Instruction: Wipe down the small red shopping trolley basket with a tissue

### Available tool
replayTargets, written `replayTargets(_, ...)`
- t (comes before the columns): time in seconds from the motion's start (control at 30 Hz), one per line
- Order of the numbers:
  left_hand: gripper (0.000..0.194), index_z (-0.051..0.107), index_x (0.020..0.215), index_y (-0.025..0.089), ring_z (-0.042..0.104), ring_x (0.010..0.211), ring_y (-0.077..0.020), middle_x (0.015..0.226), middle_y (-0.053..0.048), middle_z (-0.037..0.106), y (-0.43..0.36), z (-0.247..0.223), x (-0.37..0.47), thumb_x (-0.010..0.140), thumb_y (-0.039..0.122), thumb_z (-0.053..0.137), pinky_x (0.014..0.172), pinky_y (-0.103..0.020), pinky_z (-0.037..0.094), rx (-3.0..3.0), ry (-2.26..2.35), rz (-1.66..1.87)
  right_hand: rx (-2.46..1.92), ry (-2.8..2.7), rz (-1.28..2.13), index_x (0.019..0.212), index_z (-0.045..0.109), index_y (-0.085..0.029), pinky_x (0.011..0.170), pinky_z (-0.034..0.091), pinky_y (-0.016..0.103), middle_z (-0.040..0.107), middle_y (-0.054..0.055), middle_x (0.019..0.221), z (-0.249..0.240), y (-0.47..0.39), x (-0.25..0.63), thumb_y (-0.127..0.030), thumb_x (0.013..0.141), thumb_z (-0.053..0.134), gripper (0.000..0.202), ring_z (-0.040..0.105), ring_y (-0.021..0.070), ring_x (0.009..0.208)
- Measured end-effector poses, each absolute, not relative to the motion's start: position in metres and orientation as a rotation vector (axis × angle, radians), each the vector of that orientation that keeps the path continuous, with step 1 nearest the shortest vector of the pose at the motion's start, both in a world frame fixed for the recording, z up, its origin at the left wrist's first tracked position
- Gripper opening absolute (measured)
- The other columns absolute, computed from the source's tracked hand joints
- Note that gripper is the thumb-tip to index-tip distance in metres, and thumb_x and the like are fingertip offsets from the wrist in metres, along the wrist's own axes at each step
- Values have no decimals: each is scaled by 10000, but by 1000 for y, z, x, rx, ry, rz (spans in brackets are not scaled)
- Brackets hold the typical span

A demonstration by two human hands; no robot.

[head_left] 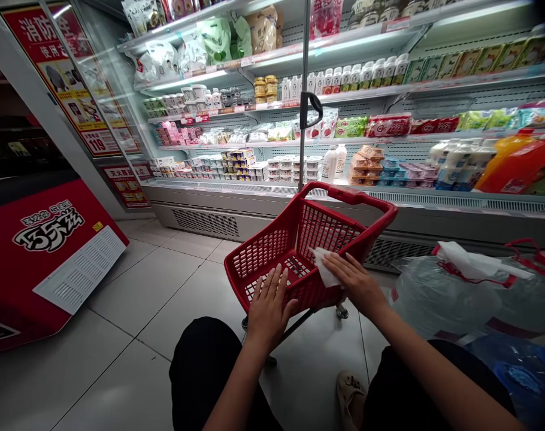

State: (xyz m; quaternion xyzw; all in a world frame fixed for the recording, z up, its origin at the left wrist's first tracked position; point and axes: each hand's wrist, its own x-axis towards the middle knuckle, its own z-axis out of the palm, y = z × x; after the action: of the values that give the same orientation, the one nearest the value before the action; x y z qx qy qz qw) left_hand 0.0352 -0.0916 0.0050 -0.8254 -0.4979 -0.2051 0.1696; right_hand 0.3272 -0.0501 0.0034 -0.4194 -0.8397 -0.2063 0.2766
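A small red plastic shopping cart with mesh walls stands in front of me, its push handle toward the far right. My right hand presses a white wipe against the basket's near side by the rim, fingers laid over the wipe. Fingers outstretched, my left hand rests at the near side wall of the basket, further left, with nothing held in it. Through the mesh, the basket's inside shows no goods.
A refrigerated shelf unit full of dairy goods and drinks runs behind the cart. Its glass door has a black pull handle. At left stands a red freezer; at right, large wrapped water bottles crowd the floor.
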Motion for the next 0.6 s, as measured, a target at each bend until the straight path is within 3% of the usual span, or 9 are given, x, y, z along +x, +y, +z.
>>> replayTargets(0.2, 616, 258, 1637, 415, 301, 1572, -253, 1715, 32, 277, -90, 8, 37, 1062, 494, 464, 1291, -542, 249, -2380, -1362, -561, -1123, -2206, -511, 1634, 323, -179, 1263, 345, 478, 531, 109, 1568, -9, -58, 287, -34, 939, 399, 714, 461, 228, 1475)
replayTargets(0.37, 610, 280, 1631, 412, 320, 1563, -250, 1689, 28, 337, -92, 12, 31, 1061, 380, 492, 1309, -579, 186, -2394, -1325, -568, -992, -2347, -506, 1630, 327, -207, 1261, 352, 466, 523, 55, 1579, -5, -60, 283, -50, 950, 420, 704, 459, 201, 1475)
replayTargets(0.6, 656, 256, 1635, 421, 321, 1562, -236, 1686, 34, 340, -86, 15, 8, 1045, 322, 526, 1322, -543, 149, -2400, -1255, -576, -1154, -2239, -571, 1589, 413, -211, 1260, 342, 507, 581, 78, 1527, 19, -34, 343, -52, 954, 397, 654, 537, 220, 1411)
